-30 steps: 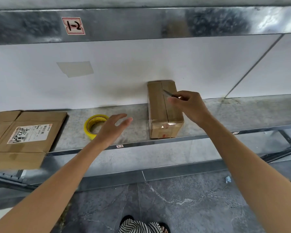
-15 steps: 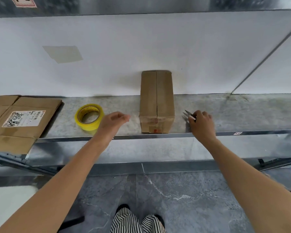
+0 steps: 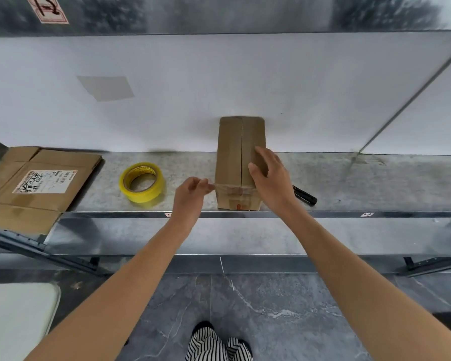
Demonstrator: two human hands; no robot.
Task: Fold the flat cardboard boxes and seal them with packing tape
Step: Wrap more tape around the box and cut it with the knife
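Head view, and it's all about the box (image 3: 232,152): it sits on the shelf (image 3: 375,183) dead ahead, long axis running straight away from the person toward the wall, centre seam on top. Right hand (image 3: 271,181) lies flat on the top right flap, fingers straight, pressing down. Left hand (image 3: 190,196) is at the near left corner, fingers curled; whether it pinches a tape end or only touches, I cannot tell. Tape roll (image 3: 142,182) waits to the left, nearer the left hand; cutter (image 3: 304,196) lies right of the box.
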